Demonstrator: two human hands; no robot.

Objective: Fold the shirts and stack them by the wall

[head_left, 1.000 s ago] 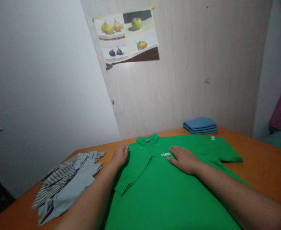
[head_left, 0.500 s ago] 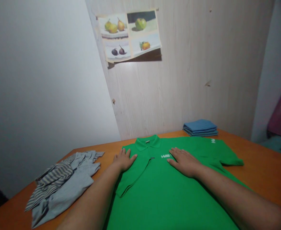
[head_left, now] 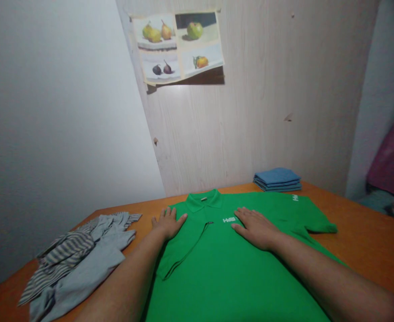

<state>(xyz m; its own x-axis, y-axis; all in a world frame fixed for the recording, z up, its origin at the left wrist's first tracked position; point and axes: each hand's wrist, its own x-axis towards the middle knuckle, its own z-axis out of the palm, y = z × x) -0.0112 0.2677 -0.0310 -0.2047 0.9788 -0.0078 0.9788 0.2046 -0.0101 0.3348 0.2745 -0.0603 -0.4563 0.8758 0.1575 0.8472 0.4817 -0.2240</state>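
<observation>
A green polo shirt (head_left: 224, 268) lies face up on the orange-brown wooden table (head_left: 368, 232), its collar toward the wall. Its left sleeve is folded in over the body; the right sleeve spreads out flat. My left hand (head_left: 168, 222) lies open and flat on the shirt's left shoulder, fingers spread, partly on the table. My right hand (head_left: 254, 226) rests open, palm down, on the chest just right of the white logo.
A crumpled pile of grey and striped clothes (head_left: 72, 259) lies at the table's left. A folded stack of blue cloth (head_left: 277, 179) sits at the back by the wooden wall. A fruit picture (head_left: 178, 44) hangs above. Pink fabric (head_left: 393, 156) shows at far right.
My left hand, curled at the shoulder edge a second ago, has opened and flattened onto the shirt. The right hand has stayed put. The view shifted slightly.
</observation>
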